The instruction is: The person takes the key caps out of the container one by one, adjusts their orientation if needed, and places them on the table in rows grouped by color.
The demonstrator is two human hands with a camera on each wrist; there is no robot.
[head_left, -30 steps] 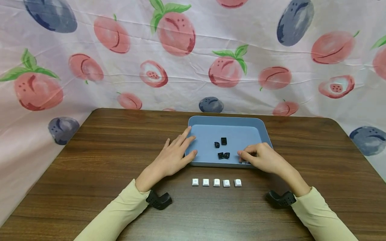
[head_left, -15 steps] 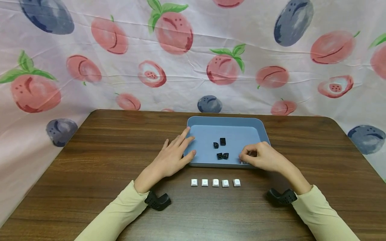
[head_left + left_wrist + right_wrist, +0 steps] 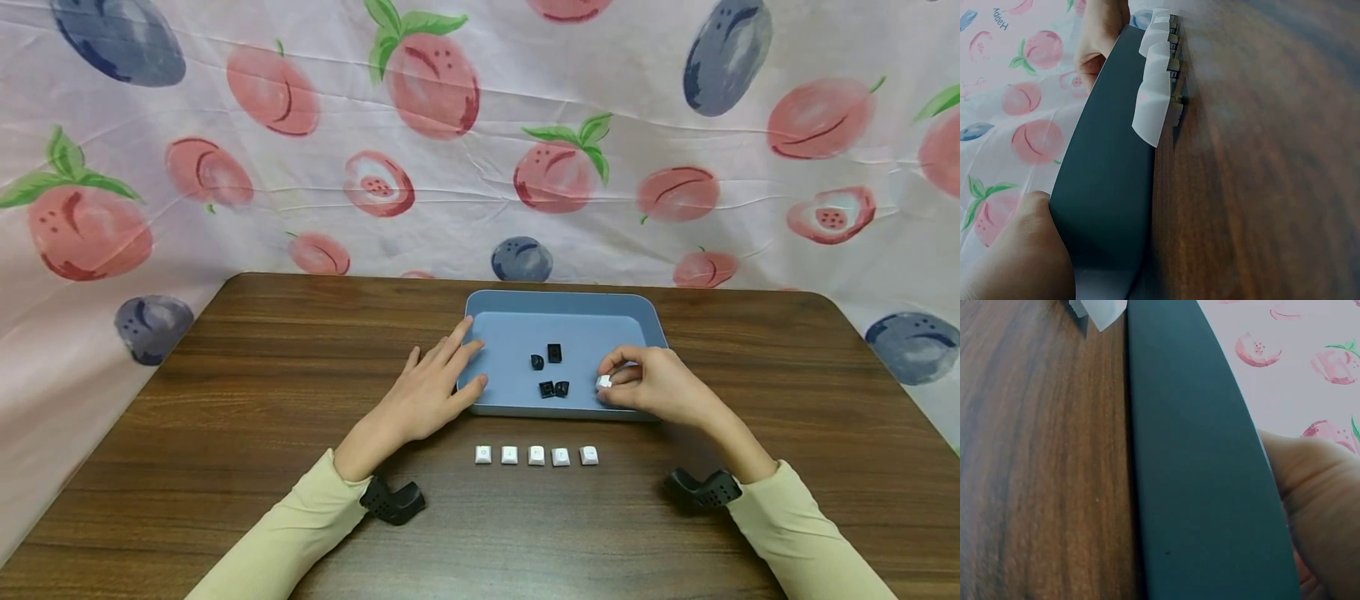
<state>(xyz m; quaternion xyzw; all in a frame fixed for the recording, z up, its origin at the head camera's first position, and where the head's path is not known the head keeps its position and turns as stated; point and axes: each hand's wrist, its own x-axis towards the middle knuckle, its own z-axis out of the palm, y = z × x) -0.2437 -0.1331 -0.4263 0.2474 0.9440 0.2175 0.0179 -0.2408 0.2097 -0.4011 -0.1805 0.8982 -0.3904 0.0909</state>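
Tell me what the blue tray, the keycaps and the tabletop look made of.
Blue tray: likely matte plastic, with smooth moulded rounded corners. White keycaps and black keycaps: apparently hard plastic with crisp, small, uniform shapes. Tabletop: dark wood or wood-look laminate, showing grain streaks and a slight sheen.

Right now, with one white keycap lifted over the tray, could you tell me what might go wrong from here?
The small white keycap is only pinched at the fingertips of the right hand, so it could slip and drop among the four black keycaps in the shallow blue plastic tray. The left hand rests on the tray's left rim; a push might slide the tray towards the row of five white keycaps close to its front edge.
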